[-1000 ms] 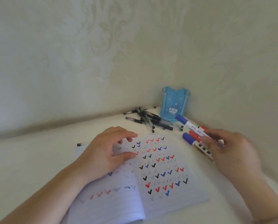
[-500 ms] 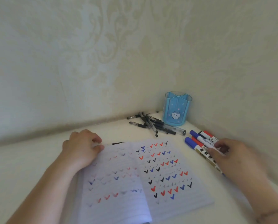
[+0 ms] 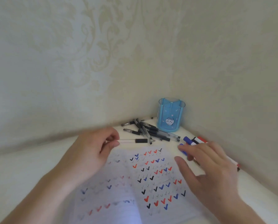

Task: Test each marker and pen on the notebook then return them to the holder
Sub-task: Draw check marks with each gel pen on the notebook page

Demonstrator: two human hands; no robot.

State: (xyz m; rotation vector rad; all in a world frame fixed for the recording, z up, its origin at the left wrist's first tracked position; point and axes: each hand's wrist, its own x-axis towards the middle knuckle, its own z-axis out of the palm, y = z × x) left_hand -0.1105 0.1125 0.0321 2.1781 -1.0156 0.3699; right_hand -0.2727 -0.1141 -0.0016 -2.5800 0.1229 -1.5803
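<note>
An open lined notebook (image 3: 151,175) covered in red, blue and black ticks lies in front of me. My left hand (image 3: 93,151) pinches a clear pen with a black grip (image 3: 131,141) by its rear end, holding it level above the notebook's top edge. My right hand (image 3: 209,168) hovers with spread fingers over the notebook's right side and over several whiteboard markers (image 3: 193,140) with blue, black and red caps. A blue translucent holder (image 3: 171,115) with a cat picture stands in the corner.
A pile of several black-grip pens (image 3: 148,130) lies on the white tabletop just left of the holder. Patterned walls meet in a corner right behind the holder, closing off the back and right sides.
My left hand left the notebook's top-left corner and picked up the pen lying there. My right hand drew back from the markers and spread over the page.
</note>
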